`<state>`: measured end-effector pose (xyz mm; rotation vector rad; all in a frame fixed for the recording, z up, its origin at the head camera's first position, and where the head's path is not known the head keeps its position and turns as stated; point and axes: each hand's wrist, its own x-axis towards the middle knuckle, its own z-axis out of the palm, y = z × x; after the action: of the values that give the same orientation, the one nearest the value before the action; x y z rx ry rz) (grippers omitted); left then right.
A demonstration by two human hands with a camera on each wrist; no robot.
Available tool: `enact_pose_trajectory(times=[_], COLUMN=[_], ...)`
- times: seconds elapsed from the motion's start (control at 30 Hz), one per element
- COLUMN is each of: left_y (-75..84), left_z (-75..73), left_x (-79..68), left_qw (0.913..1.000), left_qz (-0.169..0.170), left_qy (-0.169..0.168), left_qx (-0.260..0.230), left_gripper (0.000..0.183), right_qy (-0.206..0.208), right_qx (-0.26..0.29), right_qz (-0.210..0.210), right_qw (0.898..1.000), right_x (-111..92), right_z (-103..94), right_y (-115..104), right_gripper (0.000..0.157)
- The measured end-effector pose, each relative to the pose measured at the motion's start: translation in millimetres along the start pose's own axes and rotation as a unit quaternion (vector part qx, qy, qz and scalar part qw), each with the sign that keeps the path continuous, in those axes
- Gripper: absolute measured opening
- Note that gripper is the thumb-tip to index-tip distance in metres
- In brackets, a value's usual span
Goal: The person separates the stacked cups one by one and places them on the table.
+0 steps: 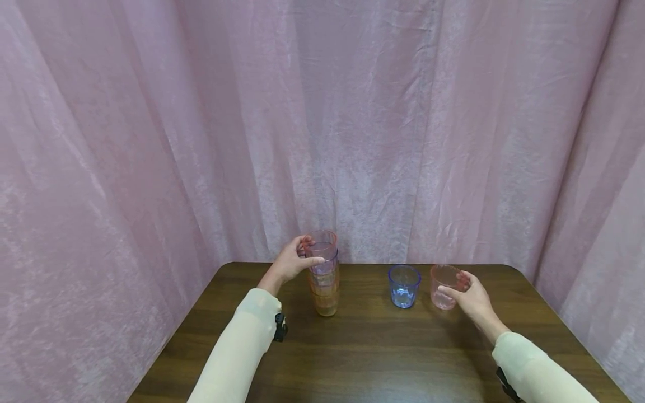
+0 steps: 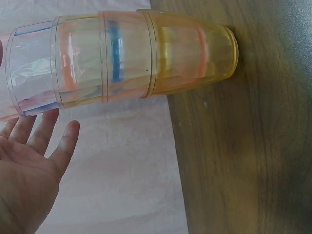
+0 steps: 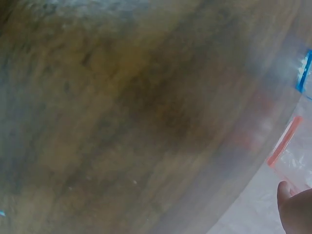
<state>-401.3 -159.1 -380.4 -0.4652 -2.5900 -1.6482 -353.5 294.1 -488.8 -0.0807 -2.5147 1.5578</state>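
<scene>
A tall stack of nested clear plastic cups stands upright on the table, a yellow cup (image 2: 190, 53) lowest, a purple cup (image 1: 327, 267) higher up and a pink cup (image 1: 328, 237) on top. My left hand (image 1: 290, 261) holds the stack near its top, thumb in front and fingers behind. In the left wrist view its fingertips (image 2: 72, 129) lie along the side of the upper cups. To the right, my right hand (image 1: 475, 298) grips a separate pink cup (image 1: 443, 291) between thumb and fingers. A blue cup (image 1: 404, 286) stands just left of that pink cup.
The brown wooden table (image 1: 363, 358) has rounded far corners, and the cups are close to its far edge. A pink curtain (image 1: 363, 134) hangs right behind it. Each sleeve has a dark wrist strap (image 1: 280, 327).
</scene>
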Motion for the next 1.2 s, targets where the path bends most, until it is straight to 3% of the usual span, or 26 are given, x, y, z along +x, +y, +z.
enact_pose_trajectory(times=[0.83, 1.2], left_y=[-0.8, -3.6], left_z=[0.5, -0.9], left_x=[-0.4, -0.6], left_qw=[0.9999, 0.9999], left_qz=[-0.007, -0.008], left_qy=[0.008, 0.004], left_qx=[-0.001, -0.009], left_gripper=[0.077, 0.081], right_qy=[-0.007, -0.038], right_qx=[0.007, 0.003], right_qz=[0.004, 0.015], right_qw=[1.0, 0.999], right_x=[-2.8, -3.6], right_z=[6.8, 4.4], right_y=[9.0, 6.4], right_gripper=[0.099, 0.106])
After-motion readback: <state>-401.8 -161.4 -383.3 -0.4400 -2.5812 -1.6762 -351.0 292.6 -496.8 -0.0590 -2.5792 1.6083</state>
